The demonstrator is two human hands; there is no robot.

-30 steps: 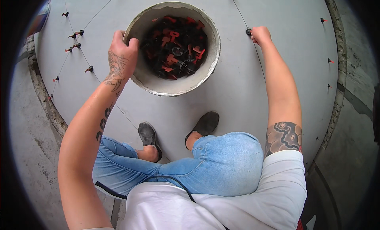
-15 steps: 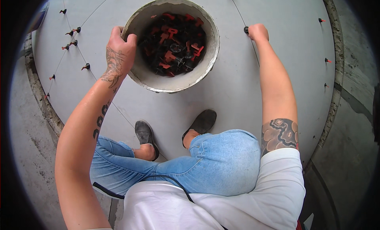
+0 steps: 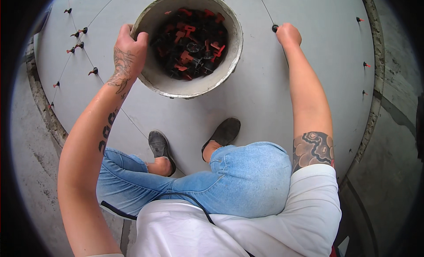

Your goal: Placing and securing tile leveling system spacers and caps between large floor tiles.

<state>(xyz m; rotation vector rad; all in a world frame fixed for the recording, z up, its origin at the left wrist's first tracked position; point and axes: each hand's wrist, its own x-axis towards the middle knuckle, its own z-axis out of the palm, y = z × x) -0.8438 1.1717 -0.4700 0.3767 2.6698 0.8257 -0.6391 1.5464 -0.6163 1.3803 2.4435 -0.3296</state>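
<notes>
My left hand [image 3: 131, 48] is closed on the left rim of a round grey bucket [image 3: 232, 53], its thumb over the edge. Inside lies a heap of red and black tile levelers [image 3: 194, 47], many with T-shaped red handles. Over to the right, my right hand [image 3: 290, 34] is a closed fist at a single tile leveler [image 3: 274, 28], set on a thin joint line between large grey tiles. Only its round black base shows; the fingers hide the handle.
Several more levelers [image 3: 92, 71] stand along the joints at left, and a few [image 3: 366, 64] near the right edge. Rough concrete [image 3: 395, 142] borders the tiled floor [image 3: 256, 93]. My dark shoes [image 3: 226, 132] rest on the tiles below the bucket.
The whole view has shifted slightly, so the bucket and floor sit a little higher in it. Both hands keep their holds, and the right fist has turned slightly at the leveler.
</notes>
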